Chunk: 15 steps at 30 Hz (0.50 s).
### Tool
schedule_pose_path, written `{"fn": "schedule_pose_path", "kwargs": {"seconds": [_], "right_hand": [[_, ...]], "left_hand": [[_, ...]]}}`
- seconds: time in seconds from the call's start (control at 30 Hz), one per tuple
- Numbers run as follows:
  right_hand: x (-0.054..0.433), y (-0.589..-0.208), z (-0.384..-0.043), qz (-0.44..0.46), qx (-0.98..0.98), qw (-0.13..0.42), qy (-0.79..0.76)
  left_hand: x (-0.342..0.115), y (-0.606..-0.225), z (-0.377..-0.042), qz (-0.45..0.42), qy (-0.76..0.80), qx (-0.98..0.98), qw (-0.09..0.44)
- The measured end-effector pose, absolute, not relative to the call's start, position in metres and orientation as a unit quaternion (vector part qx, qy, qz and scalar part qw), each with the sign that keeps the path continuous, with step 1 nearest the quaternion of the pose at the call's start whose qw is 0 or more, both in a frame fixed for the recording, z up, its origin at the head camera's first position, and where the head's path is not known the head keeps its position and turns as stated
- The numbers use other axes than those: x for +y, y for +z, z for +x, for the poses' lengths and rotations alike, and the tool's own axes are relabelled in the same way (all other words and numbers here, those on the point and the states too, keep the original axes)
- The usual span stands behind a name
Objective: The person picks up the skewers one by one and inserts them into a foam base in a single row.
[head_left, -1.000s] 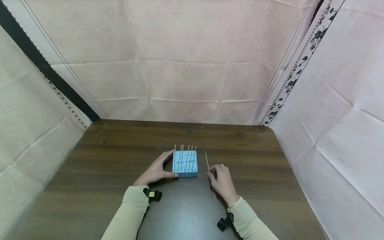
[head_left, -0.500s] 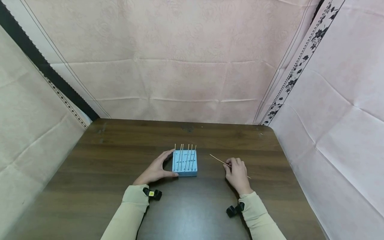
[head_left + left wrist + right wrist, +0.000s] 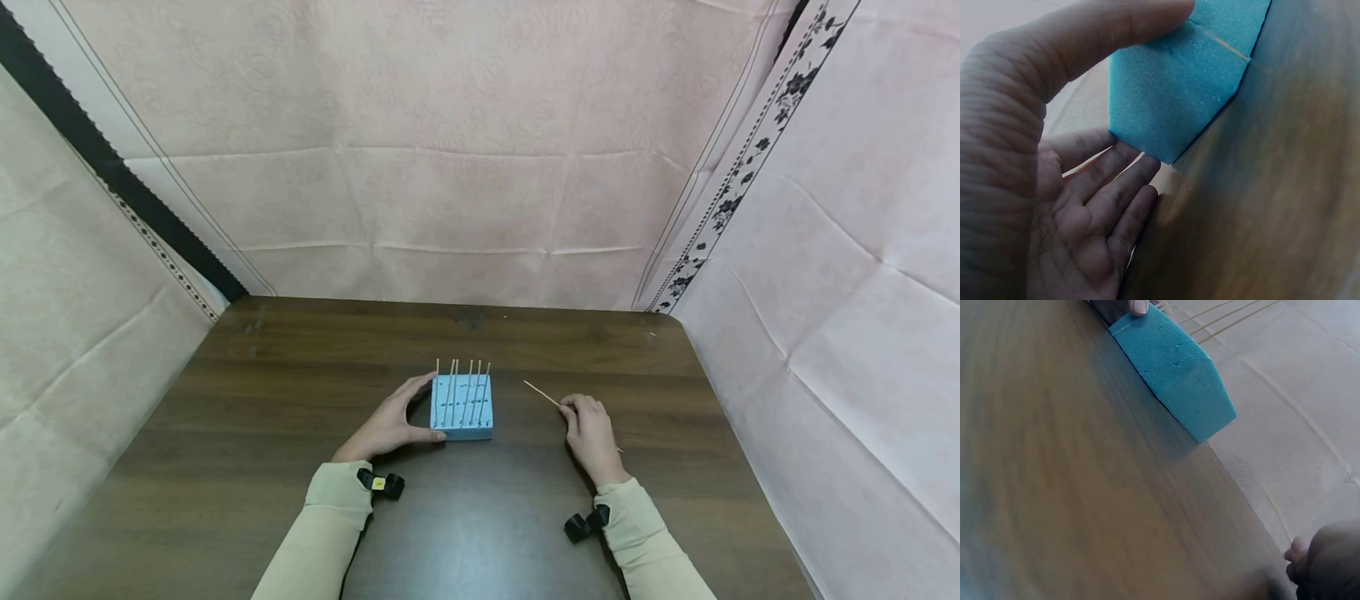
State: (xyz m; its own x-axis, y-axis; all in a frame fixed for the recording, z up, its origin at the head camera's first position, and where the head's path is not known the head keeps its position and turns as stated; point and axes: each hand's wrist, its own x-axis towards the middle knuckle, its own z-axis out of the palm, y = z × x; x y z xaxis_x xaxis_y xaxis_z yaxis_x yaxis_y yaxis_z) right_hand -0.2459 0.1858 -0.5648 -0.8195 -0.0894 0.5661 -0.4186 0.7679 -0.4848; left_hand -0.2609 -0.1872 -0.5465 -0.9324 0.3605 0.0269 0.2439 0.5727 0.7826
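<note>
A light-blue foam block (image 3: 461, 433) stands on the table, with several thin wooden sticks (image 3: 471, 379) upright in its top. My left hand (image 3: 392, 423) holds the block from its left side; in the left wrist view the thumb (image 3: 1147, 19) lies on one face and fingertips touch another edge. To the right of the block and apart from it, my right hand (image 3: 590, 432) pinches a loose wooden stick (image 3: 542, 392). That stick slants up and left out of the fingers, and its other end shows behind the hand. The right wrist view catches only part of this hand (image 3: 1329, 562).
The brown wooden table (image 3: 450, 517) has a far edge meeting a pale cloth backdrop (image 3: 450, 208). Cloth walls also rise on the left (image 3: 90, 375) and right (image 3: 840, 333). Each wrist wears a small black camera on its sleeve.
My right hand has moved right, away from the block, and the stick in it has tipped from near upright to slanting left. My left hand and the block have stayed in place.
</note>
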Motion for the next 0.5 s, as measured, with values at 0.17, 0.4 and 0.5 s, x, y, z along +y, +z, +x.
{"fn": "schedule_pose_path", "kwargs": {"seconds": [0.17,0.4,0.5], "right_hand": [[0.185,-0.562,-0.245,0.158,-0.890,0.282,0.322],[0.183,-0.553,-0.242,0.162,-0.889,0.270,0.333],[0.179,-0.546,-0.241,0.171,-0.882,0.266,0.351]], "left_hand": [[-0.187,-0.546,-0.261,0.170,0.430,0.884,0.068],[-0.187,-0.545,-0.259,0.170,0.434,0.882,0.067],[-0.187,-0.545,-0.258,0.170,0.433,0.883,0.068]]}}
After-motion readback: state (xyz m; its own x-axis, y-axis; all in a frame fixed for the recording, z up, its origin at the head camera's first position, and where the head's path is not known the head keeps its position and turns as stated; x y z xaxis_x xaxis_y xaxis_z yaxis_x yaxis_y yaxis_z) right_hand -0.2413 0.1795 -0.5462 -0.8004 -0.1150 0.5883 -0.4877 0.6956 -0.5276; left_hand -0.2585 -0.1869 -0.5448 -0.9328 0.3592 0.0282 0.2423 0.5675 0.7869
